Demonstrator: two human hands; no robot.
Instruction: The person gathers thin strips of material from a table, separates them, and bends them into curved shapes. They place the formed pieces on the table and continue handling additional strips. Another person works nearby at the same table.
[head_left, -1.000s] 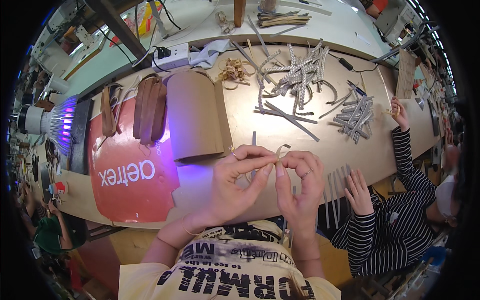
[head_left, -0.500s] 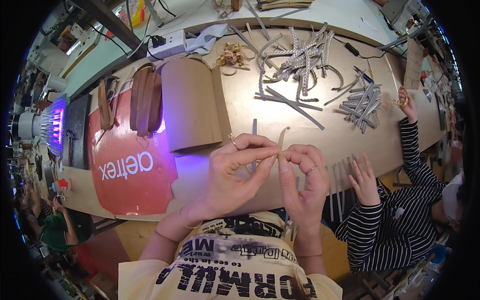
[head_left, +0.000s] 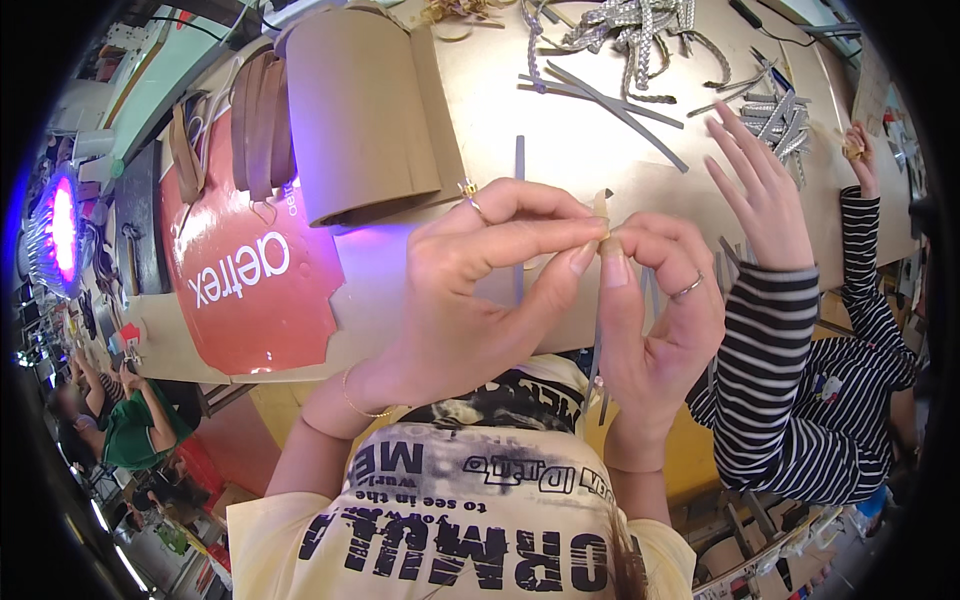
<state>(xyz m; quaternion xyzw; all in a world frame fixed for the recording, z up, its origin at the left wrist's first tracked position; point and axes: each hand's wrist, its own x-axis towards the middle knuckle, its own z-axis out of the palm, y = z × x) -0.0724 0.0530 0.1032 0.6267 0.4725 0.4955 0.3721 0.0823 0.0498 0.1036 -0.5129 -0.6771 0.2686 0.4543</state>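
Note:
My left hand (head_left: 490, 265) and my right hand (head_left: 660, 300) meet in front of my chest, fingertips almost touching. Each one pinches a narrow tan strip (head_left: 601, 206) between thumb and forefinger. A short end of it, dark at the tip, sticks up above the fingers; the rest is mostly covered by them. Below my right hand's thumb hangs a thin grey strip (head_left: 598, 360); whether it is the same piece I cannot tell. A flat grey strip (head_left: 520, 215) lies on the table just beyond my left hand.
A brown cardboard roll (head_left: 370, 120) stands beyond my left hand, beside brown strap bundles (head_left: 262, 130) and a red sheet (head_left: 250, 290). Braided silver cords (head_left: 640, 40) and short braided pieces (head_left: 780, 125) lie farther off. On the right, a striped-sleeved co-worker's hand (head_left: 765, 195) reaches over the table.
The view has shifted, so the table things sit higher. My hands keep their pinch, and less of the strip shows above them. The co-worker's near hand has moved forward toward the short braided pieces.

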